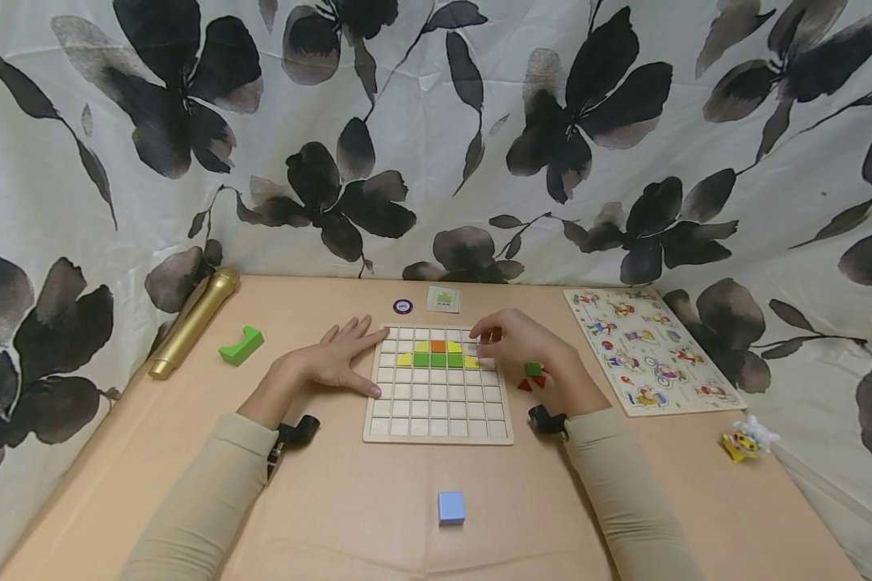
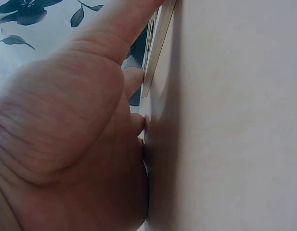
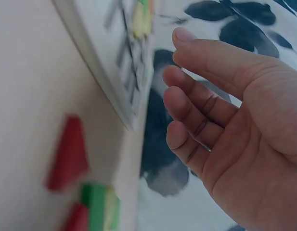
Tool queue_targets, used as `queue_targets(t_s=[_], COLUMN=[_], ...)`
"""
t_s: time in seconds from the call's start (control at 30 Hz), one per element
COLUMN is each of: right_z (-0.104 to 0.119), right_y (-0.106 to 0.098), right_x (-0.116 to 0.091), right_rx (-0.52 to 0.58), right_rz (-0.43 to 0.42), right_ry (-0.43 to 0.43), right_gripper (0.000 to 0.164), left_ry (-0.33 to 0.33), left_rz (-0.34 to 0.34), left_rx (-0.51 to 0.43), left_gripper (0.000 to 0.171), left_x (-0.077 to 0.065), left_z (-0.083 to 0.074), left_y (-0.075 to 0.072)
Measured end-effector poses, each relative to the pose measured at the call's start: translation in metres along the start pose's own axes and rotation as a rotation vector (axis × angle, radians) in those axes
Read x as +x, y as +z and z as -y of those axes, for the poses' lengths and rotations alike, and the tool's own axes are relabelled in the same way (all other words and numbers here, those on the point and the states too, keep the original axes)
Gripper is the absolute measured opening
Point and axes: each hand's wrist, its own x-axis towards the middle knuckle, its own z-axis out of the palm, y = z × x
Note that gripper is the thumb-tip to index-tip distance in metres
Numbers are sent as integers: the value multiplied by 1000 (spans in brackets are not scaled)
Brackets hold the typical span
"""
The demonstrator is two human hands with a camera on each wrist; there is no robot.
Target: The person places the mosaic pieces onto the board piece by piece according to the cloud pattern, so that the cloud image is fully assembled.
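A white wooden grid board (image 1: 436, 407) lies mid-table, with green, yellow and orange pieces (image 1: 438, 355) in its upper rows. My left hand (image 1: 332, 359) is spread out at the board's left side, thumb and index finger at its edge. Over the board's upper right edge, my right hand (image 1: 512, 343) hovers with loosely bent fingers. In the right wrist view nothing shows between thumb and fingers (image 3: 187, 113). Below that hand are a green block (image 3: 93, 207) and red triangular pieces (image 3: 69, 156), beside the board.
A picture card (image 1: 443, 299) and a round token (image 1: 403, 307) lie behind the board. To the left are a green curved block (image 1: 242, 346) and a gold tube (image 1: 194, 324). A picture board (image 1: 650, 351) and small toy figure (image 1: 747, 440) lie right; a blue block (image 1: 450, 509) sits in front.
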Motion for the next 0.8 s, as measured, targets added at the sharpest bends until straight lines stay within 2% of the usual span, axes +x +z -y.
queue_targets(t_s=[0.1,0.23,0.4,0.63,0.8], right_z=[-5,-17,-32,-51,-60], right_y=[-12,-28,-42,-47,-40], right_x=[-7,-17,-29,-37,-36], right_rx=[10,19,42,52,66], right_rz=[-49,-101,-117,-5,75], right_ry=[29,19,8,110,122], right_gripper=[31,34,31,23,20], left_ry=[1,0,0,-2,-3], left_rz=[-4,-5,-6,-8,-9], left_rx=[-2,-3,-2,7,11], left_gripper=[119,119,120,120,120], left_x=[0,1,1,0,1], left_z=[1,2,2,1,2], left_y=[1,1,2,4,4])
